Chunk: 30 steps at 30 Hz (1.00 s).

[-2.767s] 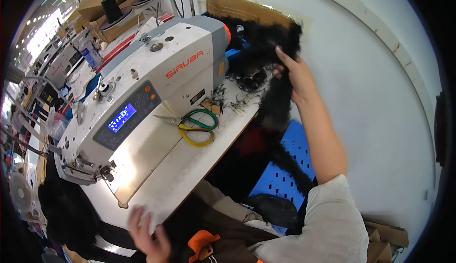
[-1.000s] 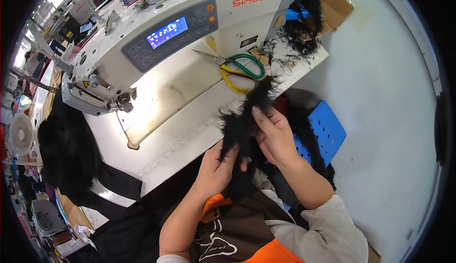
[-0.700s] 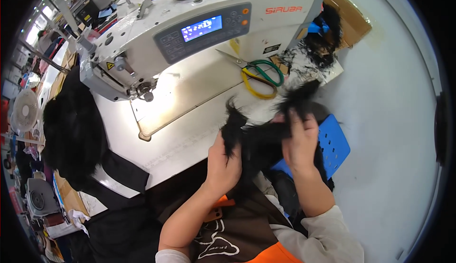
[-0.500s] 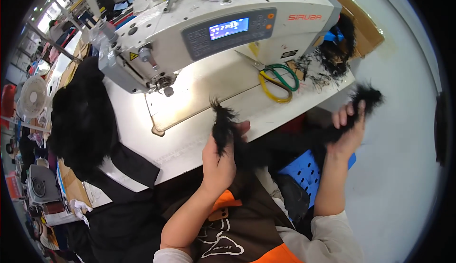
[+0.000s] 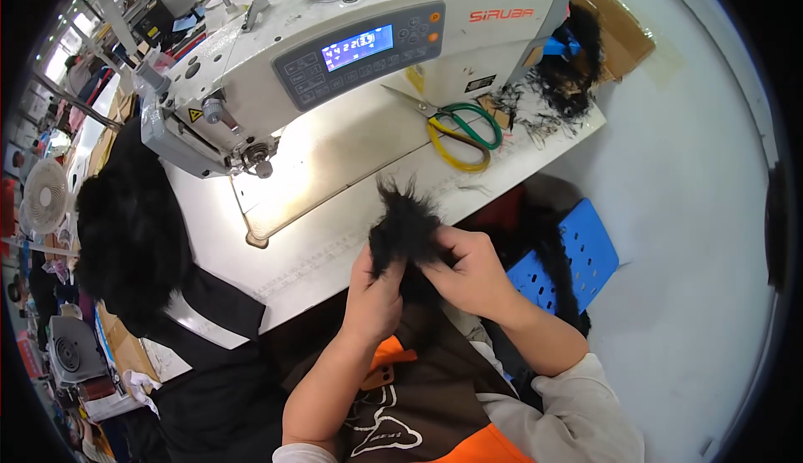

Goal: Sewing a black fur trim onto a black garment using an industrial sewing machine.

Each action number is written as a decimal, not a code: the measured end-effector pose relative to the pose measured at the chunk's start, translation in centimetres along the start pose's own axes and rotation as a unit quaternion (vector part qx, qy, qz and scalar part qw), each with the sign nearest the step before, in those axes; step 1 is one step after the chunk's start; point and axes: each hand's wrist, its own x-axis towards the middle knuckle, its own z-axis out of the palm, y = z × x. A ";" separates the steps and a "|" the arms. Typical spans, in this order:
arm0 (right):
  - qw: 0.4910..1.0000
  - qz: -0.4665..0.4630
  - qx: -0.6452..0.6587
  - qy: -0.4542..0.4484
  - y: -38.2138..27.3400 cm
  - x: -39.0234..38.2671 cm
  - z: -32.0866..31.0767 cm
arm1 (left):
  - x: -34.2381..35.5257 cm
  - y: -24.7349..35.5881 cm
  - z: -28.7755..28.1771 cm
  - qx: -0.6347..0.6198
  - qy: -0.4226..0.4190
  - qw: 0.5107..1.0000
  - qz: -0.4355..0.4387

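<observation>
Both hands pinch a piece of black faux fur (image 5: 406, 227) in front of me, just over the near edge of the sewing table. My left hand (image 5: 374, 296) grips its left side, thumb up. My right hand (image 5: 470, 275) grips its right side, close to the left one. Tufts stick up above the fingers, and the lower part hangs out of sight behind the hands. A white sewing machine (image 5: 242, 61) with a lit display stands beyond, its needle area to the left of the fur. Scissors with green and yellow handles (image 5: 460, 138) lie on the machine bed.
A heap of black fur and fabric (image 5: 134, 229) covers the table's left side. Fur scraps (image 5: 544, 112) lie at the right end beside a cardboard box (image 5: 619, 32). Below right, a blue perforated plastic seat (image 5: 590, 254) has a black fur strip across it. A white wall (image 5: 694, 212) bounds the right.
My right hand has come in from the far right to meet the left hand at the fur. The stretched strip between them is now gathered. The view has shifted slightly.
</observation>
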 end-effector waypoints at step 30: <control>0.971 -0.200 -0.123 -0.046 -3.7 1.7 -4.3 | -0.3 2.7 1.7 0.337 -0.142 0.928 0.071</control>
